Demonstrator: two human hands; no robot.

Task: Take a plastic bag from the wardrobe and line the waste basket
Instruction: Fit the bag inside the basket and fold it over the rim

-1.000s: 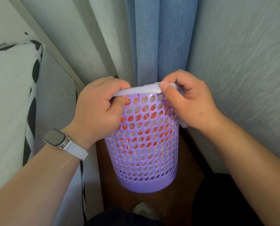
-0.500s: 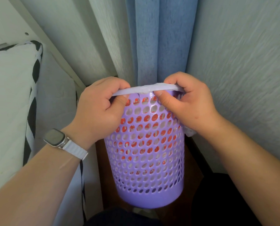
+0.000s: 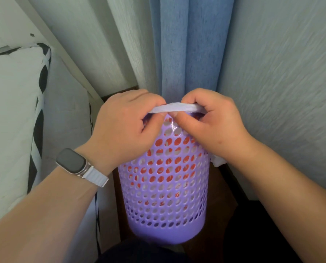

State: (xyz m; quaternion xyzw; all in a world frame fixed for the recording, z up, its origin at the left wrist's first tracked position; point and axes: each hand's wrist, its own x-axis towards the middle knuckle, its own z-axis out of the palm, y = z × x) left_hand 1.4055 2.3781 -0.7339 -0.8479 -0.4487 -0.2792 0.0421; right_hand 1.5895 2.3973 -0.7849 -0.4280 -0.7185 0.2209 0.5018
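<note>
A purple perforated waste basket [image 3: 166, 196] stands upright on the dark floor in front of me. A white plastic bag with red print sits inside it and shows through the holes. The bag's edge [image 3: 174, 107] is stretched as a white band over the near rim. My left hand [image 3: 126, 130] pinches the band at its left end and my right hand [image 3: 211, 124] pinches it just right of centre, thumbs nearly touching. A loose flap of the bag [image 3: 218, 161] hangs outside the basket below my right wrist.
A blue curtain [image 3: 188, 46] hangs right behind the basket. A textured wall [image 3: 283, 92] runs close on the right. A white mattress with black-and-white trim [image 3: 12, 120] and its bed frame crowd the left. The basket stands in a narrow floor strip [image 3: 222, 188].
My hands have drawn closer together along the rim with the bag edge. The basket has shifted toward me and sits lower in view.
</note>
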